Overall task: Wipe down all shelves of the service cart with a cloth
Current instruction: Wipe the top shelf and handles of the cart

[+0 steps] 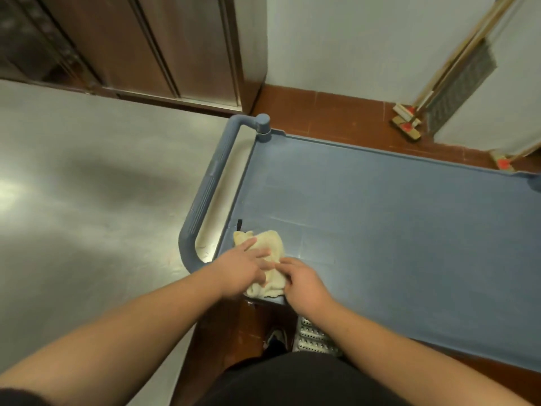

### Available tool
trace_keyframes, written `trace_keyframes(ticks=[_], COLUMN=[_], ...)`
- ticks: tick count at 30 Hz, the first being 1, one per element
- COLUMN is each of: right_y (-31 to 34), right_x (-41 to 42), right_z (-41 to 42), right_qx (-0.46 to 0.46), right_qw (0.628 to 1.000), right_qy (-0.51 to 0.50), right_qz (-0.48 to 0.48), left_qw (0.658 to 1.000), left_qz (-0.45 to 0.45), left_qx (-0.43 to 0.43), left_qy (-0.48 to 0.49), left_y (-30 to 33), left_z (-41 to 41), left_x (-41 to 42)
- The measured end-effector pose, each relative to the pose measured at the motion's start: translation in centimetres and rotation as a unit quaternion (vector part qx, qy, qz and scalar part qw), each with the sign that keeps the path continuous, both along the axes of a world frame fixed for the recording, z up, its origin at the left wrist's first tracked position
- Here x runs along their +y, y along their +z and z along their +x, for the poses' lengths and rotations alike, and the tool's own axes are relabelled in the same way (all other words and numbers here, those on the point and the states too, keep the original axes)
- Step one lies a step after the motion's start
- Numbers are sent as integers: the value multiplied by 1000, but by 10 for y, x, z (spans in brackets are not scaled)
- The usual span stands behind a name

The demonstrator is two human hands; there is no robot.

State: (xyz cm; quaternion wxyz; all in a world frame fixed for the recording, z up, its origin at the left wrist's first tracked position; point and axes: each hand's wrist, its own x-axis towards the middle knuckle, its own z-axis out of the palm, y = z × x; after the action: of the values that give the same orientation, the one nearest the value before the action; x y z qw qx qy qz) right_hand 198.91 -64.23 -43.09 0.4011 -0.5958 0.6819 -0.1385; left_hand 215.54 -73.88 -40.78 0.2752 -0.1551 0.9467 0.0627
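A blue service cart's top shelf (395,230) fills the right half of the view, with a raised rim and a blue push handle (205,194) on its left end. A pale yellow cloth (270,244) lies crumpled in the shelf's near left corner. My left hand (240,268) rests flat on the cloth with fingers spread. My right hand (301,282) pinches the cloth's near right edge with curled fingers. The lower shelves are hidden under the top one.
A small black item (239,225) sits by the cloth at the shelf's left rim. Steel cabinet doors (146,48) stand at the back left. Brooms and a mop (439,92) lean on the white wall behind the cart. Grey floor (87,186) lies to the left.
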Motion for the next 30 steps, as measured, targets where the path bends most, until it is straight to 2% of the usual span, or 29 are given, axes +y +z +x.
trace_keyframes(ticks=[2, 5, 7, 10, 18, 21, 24, 27, 30], right_y=[0, 5, 8, 12, 10, 5, 4, 0, -3], right_x=[1, 9, 19, 41, 159, 210, 236, 267, 278], right_z=[-4, -27, -55, -109, -277, -325, -344, -371, -380], right_qx=[-16, -34, -40, -43, 8, 12, 4, -12, -48], right_qw=[999, 993, 986, 969, 903, 882, 886, 893, 886], right_qy=[-34, -93, -140, -221, -417, -461, -456, -442, -442], right_qz=[-19, -57, -84, -105, -105, -95, -88, -86, -132], left_qw=[999, 980, 960, 940, 907, 895, 895, 908, 888], left_qz=[-11, -48, -54, -43, 40, 66, 92, 150, 303], left_qx=[50, 193, 271, 329, 354, 352, 335, 306, 322], left_qy=[7, -19, -41, -79, -223, -266, -280, -245, -126], left_y=[4, 11, 15, 18, 11, 8, 10, 17, 27], left_z=[-1, -25, -59, -130, -348, -419, -453, -496, -513], left_x=[-1, -3, -2, 9, 85, 121, 140, 166, 173])
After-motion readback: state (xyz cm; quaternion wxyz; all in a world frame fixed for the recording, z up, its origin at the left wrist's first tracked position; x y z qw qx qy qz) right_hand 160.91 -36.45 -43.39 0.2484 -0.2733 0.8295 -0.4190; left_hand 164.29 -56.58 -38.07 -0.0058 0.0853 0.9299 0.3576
